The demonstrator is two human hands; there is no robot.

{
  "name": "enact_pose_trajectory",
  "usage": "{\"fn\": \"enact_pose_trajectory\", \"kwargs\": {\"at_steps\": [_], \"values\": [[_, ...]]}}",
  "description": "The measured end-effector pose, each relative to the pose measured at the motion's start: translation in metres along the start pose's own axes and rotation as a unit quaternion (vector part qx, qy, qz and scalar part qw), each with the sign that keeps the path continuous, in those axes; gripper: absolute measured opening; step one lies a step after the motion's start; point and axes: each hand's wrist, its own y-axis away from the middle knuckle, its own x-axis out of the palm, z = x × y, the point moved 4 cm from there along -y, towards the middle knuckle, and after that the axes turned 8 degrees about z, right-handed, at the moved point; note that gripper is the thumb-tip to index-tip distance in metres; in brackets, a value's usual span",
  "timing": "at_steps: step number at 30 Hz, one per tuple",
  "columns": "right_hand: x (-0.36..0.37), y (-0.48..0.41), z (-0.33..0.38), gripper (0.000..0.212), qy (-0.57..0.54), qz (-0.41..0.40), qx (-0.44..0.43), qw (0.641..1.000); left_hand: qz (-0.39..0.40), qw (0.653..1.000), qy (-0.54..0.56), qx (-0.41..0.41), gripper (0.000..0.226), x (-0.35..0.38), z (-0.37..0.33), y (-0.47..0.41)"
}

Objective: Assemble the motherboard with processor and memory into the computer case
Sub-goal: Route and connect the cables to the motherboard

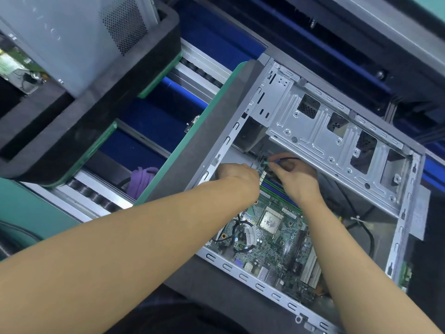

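Silver metal makes up the computer case [252,283], which lies open on its side on a grey pad [192,150]. Inside it, flat on the bottom, sits the green motherboard [272,247]. The square processor [269,221] is in the middle of the board. The long blue and green memory slots [274,189] are just past it, partly under the hands. Both hands reach into the far corner of the board. The right hand [297,179] pinches a thin black cable [290,158] with a small green plug [265,162] at its tip, right at the board's edge. The left hand [237,175] is next to it, back side up. Its fingers are hidden, so I cannot tell if they hold anything. A silver drive cage [325,133] sits across the case beyond the hands. A purple cloth [142,179] lies to the left, by the rollers [94,195]. Another case [72,37] stands in a black foam tray [91,109].
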Motion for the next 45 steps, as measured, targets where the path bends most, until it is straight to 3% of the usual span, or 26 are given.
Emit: {"fn": "enact_pose_trajectory", "kwargs": {"at_steps": [3, 9, 13, 17, 22, 28, 35, 45], "values": [[0.003, -0.001, 0.0, 0.024, -0.034, 0.01, 0.002, 0.999, -0.003, 1.0, -0.003, 0.002, 0.056, 0.0, 0.0, 0.0], [0.007, -0.003, 0.004, 0.026, -0.005, -0.007, -0.042, 0.999, -0.006, 1.0, -0.007, 0.003, 0.057, 0.0, 0.0, 0.0], [0.011, -0.002, -0.001, 0.013, 0.043, -0.03, -0.04, 0.998, -0.006, 1.0, -0.012, 0.004, 0.06, 0.001, 0.0, -0.001], [0.009, -0.002, -0.004, 0.014, 0.064, -0.07, -0.053, 0.994, -0.003, 1.0, -0.013, 0.006, 0.06, 0.001, -0.001, -0.002], [0.011, -0.004, -0.003, 0.006, 0.087, -0.048, -0.04, 0.994, -0.002, 1.0, -0.014, 0.005, 0.061, 0.001, -0.001, -0.003], [0.011, 0.002, 0.005, 0.032, 0.071, -0.041, -0.086, 0.993, 0.011, 1.0, -0.016, -0.001, 0.059, 0.001, -0.002, -0.003], [0.015, 0.005, 0.007, 0.036, 0.01, -0.065, -0.114, 0.991, 0.007, 1.0, -0.019, 0.002, 0.059, 0.001, -0.002, -0.003], [0.015, 0.007, 0.003, 0.034, 0.041, -0.097, -0.123, 0.987, 0.0, 0.999, -0.03, 0.012, 0.059, 0.001, -0.003, -0.003]]}}
